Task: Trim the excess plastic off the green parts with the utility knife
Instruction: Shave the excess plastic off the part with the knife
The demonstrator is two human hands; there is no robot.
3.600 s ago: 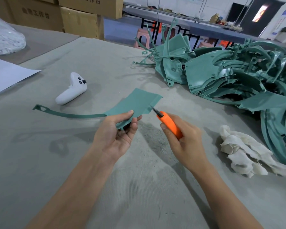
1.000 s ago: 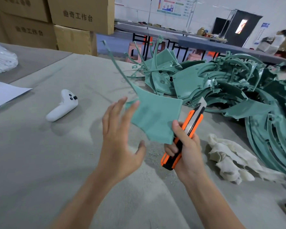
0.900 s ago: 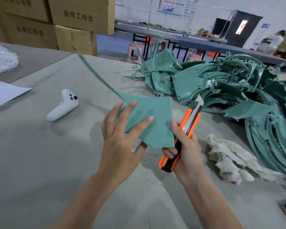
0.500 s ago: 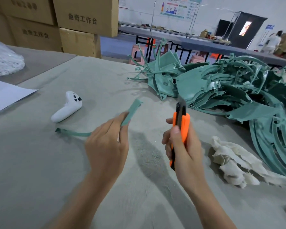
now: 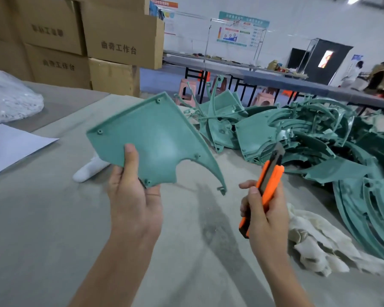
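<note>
Left hand (image 5: 133, 202) pinches the flat green fan-shaped plastic part (image 5: 155, 138) by its lower edge, raised above the grey surface (image 5: 42, 218), seemingly to inspect its rim; right hand (image 5: 264, 209) grips the orange utility knife (image 5: 269, 180) blade-up, safely apart from it

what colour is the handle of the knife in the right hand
Orange with a black strip, on the utility knife gripped by the right hand, seen in the head view.

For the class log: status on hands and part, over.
Left hand grips green part, aloft. Right hand grips utility knife, clear of it. Nothing between.
</note>
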